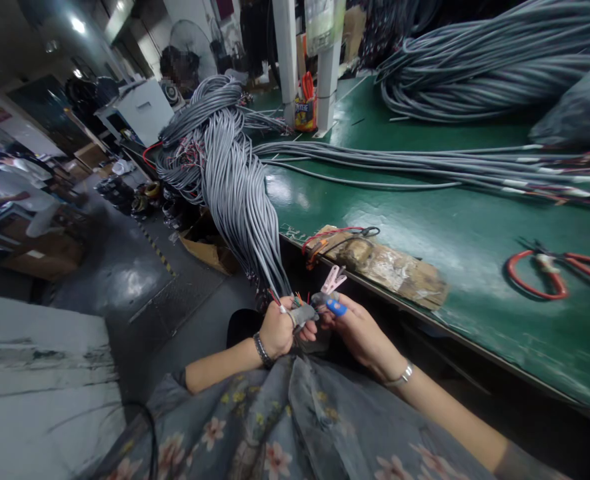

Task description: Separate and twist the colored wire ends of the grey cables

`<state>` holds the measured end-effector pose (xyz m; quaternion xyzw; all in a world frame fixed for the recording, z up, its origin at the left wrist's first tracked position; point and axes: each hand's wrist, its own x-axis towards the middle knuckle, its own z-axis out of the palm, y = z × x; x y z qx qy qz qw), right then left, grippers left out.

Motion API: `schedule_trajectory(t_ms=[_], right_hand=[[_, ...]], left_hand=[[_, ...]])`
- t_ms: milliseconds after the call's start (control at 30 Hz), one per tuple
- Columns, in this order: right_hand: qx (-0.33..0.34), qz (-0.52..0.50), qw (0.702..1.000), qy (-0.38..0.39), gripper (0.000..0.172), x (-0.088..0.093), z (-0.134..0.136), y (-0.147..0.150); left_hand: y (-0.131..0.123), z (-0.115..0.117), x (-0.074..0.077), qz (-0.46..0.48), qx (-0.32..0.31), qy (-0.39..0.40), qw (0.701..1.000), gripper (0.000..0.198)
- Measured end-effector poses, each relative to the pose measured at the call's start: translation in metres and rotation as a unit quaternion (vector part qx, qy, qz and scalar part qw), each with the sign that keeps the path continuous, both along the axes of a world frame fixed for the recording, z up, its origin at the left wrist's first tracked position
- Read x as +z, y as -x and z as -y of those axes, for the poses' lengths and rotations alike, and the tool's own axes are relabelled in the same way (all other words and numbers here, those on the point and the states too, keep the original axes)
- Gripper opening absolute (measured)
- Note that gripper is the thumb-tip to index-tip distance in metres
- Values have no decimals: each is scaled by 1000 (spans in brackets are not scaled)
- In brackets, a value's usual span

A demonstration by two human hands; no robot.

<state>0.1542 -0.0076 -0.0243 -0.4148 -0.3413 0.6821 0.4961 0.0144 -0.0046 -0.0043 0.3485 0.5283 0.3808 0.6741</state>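
Observation:
My left hand (277, 333) is closed around the end of a grey cable, with thin coloured wires (299, 299) sticking up by the fingers. Grey wrapping covers its thumb. Close beside it, my right hand (359, 331) is pinched shut, its thumb wrapped in grey and blue. Whatever lies between the right fingertips is too small to make out. Just above them is a pink clothes peg (333, 280); I cannot tell whether the hand touches it. A thick bundle of grey cables (242, 190) hangs over the bench edge down to my left hand.
On the green bench (399, 213) lie a worn wooden block (389, 267), red-handled pliers (537, 273) and a row of cables (375, 163). A big cable coil (475, 63) sits at the back right, behind a white post (327, 87). An open cardboard box (207, 247) stands below left.

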Motion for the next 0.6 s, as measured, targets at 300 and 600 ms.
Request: schedule_trajectory(t_ms=[300,600], right_hand=[[55,8,998,-1,43,15,-5,4],[10,-7,999,31,46,9,1,6]], left_hand=[[0,-1,-4,-18,-28,11,999,46],[-1,0,-3,-11,-4,7,1000,44]])
